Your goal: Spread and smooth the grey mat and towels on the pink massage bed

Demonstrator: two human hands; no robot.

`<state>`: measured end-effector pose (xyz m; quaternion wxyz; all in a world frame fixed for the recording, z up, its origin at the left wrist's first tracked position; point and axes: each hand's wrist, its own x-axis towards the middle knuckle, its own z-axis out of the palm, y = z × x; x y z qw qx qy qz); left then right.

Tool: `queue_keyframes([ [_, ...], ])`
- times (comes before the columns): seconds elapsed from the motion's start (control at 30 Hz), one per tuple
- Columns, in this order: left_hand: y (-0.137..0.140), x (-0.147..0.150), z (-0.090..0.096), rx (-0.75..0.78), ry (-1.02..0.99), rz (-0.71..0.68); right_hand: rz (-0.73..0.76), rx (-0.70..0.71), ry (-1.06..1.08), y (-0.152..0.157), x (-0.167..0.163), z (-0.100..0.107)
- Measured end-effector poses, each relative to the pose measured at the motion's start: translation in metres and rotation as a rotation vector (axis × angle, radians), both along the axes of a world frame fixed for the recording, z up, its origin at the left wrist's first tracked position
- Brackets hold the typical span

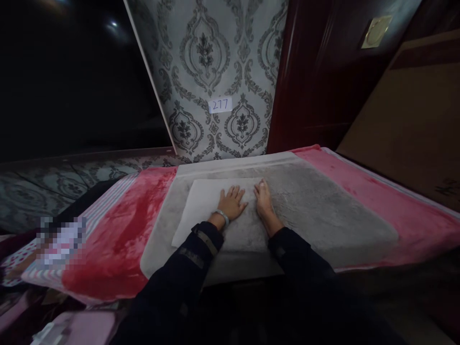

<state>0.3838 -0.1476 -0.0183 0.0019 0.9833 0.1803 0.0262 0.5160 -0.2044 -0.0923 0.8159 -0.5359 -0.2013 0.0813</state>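
A folded pale grey-white cloth [201, 211], soft and thick like a towel, lies flat on a grey plush mat [330, 211]. My left hand [232, 202] rests palm down on the middle of the folded cloth, its fingers spread; a bracelet circles that wrist. At the cloth's right edge stands my right hand [264, 197], turned on its side with the thumb up. Its fingers lie along that edge, partly hidden behind the hand, and I cannot make out whether they pinch the fabric.
Under the mat spreads a red and pink plush blanket [125, 225] with a striped border. A large dark screen [79, 76] rises at back left, patterned wallpaper [204, 52] with a paper label [220, 104] behind. A cardboard box [409, 120] leans at right; assorted items lie lower left.
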Motion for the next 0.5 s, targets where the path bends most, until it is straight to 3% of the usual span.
queue_keyframes([
  [0.13, 0.017, -0.018, 0.001, -0.011, 0.041, 0.138, -0.002, 0.009, 0.015, -0.002, 0.002, -0.001],
  [0.3, 0.053, -0.067, 0.01, -0.032, 0.076, 0.321, 0.006, -0.024, -0.002, -0.003, 0.005, -0.002],
  [0.5, 0.073, -0.124, 0.012, -0.091, 0.09, 0.325, 0.017, -0.028, -0.033, -0.001, 0.007, -0.001],
])
